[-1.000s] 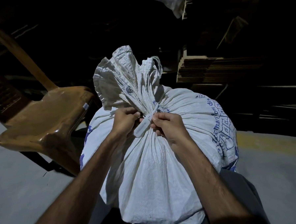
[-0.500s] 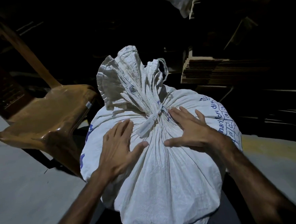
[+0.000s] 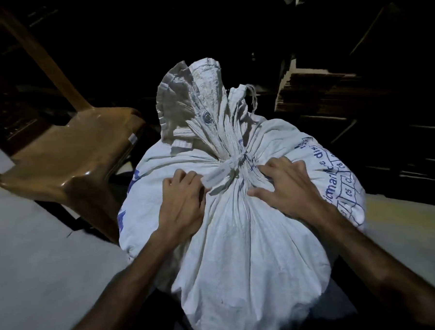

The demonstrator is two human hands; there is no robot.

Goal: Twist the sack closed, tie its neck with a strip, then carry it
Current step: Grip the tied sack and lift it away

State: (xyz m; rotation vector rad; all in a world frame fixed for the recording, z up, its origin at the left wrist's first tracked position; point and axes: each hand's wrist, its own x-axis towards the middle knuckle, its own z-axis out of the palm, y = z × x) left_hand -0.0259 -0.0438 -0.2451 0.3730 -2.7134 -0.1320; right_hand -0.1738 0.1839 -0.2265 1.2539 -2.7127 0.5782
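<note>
A full white woven sack [image 3: 240,239] with blue print stands in front of me. Its neck is bunched and bound by a white strip [image 3: 224,169] knotted around it, with the loose top fanned out above. My left hand [image 3: 182,207] lies on the sack's upper left shoulder, fingers curling into the cloth just below the strip's loose end. My right hand [image 3: 285,189] presses on the upper right shoulder beside the knot, fingers spread and bent into the fabric folds.
A brown plastic chair [image 3: 67,157] stands close on the left, touching the sack's side. Stacks of flat cardboard [image 3: 316,94] sit behind on the right in the dark. Pale concrete floor [image 3: 35,262] lies to both sides.
Both hands let go of the strip's ends after pulling the knot, dropped flat onto the sack's shoulders, and now curl their fingers into the cloth near the neck.
</note>
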